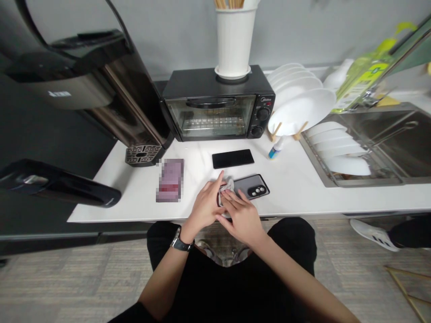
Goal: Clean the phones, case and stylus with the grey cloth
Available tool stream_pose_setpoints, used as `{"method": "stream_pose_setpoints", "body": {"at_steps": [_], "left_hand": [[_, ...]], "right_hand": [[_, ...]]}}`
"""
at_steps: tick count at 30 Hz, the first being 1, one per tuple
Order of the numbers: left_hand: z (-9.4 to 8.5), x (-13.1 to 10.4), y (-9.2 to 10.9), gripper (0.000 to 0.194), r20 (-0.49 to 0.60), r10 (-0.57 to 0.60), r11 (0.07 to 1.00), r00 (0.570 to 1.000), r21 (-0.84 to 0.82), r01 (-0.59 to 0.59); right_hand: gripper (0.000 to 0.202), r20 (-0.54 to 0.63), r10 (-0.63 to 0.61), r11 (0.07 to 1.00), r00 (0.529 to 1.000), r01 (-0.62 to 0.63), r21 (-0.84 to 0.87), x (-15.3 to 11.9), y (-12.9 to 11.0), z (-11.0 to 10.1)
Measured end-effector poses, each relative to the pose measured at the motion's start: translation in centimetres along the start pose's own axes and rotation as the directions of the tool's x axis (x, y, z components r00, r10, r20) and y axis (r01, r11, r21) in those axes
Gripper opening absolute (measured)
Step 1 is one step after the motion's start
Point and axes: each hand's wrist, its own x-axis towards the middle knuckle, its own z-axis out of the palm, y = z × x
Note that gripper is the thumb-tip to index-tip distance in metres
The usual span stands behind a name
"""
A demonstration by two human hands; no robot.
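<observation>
On the white counter a grey phone case [245, 184] with a dark rim and camera holes lies near the front edge. My left hand [204, 205], a watch on its wrist, curves around the case's left end, its thumb and one finger at the edges. My right hand [245, 219] presses a crumpled whitish cloth or tissue [230, 184] against that end, fingers bent over it; part of the case is covered there. Just behind lies a black phone [233, 159], screen up. A small white-and-blue bottle [276, 149] stands tilted-looking to the right.
A blurred-out purple packet [171, 179] lies left. Behind are a toaster oven [215, 105] bearing a white cup [235, 42], a drinks dispenser [111, 89] and racked plates [303, 110]. A sink [400, 139] is right, a black cylinder [60, 184] far left. Someone's shoe [373, 234] shows below.
</observation>
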Motion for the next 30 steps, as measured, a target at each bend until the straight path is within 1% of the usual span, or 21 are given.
{"method": "stream_pose_setpoints", "body": {"at_steps": [3,7,10,12,15,18,20,22,25,27,30], "left_hand": [[-0.1,0.0,0.3,0.117,-0.006,0.028,1.000,1.000,0.010,-0.028],[-0.3,0.1,0.7,0.121,-0.010,0.035,0.999,0.999,0.010,-0.035],[-0.4,0.3,0.9,0.122,0.002,0.039,0.999,0.999,-0.004,-0.039],[-0.4,0.4,1.0,0.120,0.012,0.045,0.999,0.999,-0.011,-0.045],[-0.4,0.5,1.1,0.116,0.012,0.052,0.999,0.999,-0.015,-0.052],[-0.4,0.5,0.9,0.109,0.004,0.062,0.998,0.998,-0.028,-0.062],[-0.4,0.5,0.7,0.105,-0.001,0.072,0.997,0.997,-0.039,-0.072],[-0.2,0.5,0.4,0.102,-0.006,0.064,0.997,0.998,-0.036,-0.064],[0.0,0.4,0.2,0.103,-0.005,0.015,1.000,1.000,-0.006,-0.015],[0.0,0.3,0.3,0.107,-0.003,0.002,1.000,1.000,0.007,-0.002],[-0.1,0.2,0.7,0.113,-0.013,0.029,1.000,1.000,0.012,-0.028]], "right_hand": [[0.044,0.013,-0.012,1.000,1.000,0.012,-0.003,-1.9,1.7,-2.0],[0.044,-0.020,0.058,0.988,0.998,-0.060,-0.140,-4.0,4.8,-4.4],[0.049,-0.057,0.103,0.959,0.993,-0.115,-0.259,-4.2,6.6,-5.0],[0.055,-0.084,0.122,0.944,0.989,-0.142,-0.298,-3.6,7.0,-4.6],[0.068,-0.153,0.161,0.930,0.975,-0.202,-0.307,-1.8,6.2,-2.7],[0.080,-0.194,0.188,0.928,0.963,-0.239,-0.287,0.1,4.2,-0.4],[0.083,-0.170,0.170,0.942,0.971,-0.211,-0.260,1.0,2.5,0.9],[0.080,-0.107,0.098,0.971,0.989,-0.119,-0.207,1.4,1.1,1.4],[0.070,-0.019,-0.018,0.995,1.000,0.016,-0.097,1.1,0.1,0.7],[0.058,0.014,-0.038,0.998,0.999,0.038,-0.044,0.2,0.4,-0.5],[0.047,0.032,-0.025,0.998,0.999,0.026,-0.054,-1.7,2.2,-2.7]]}}
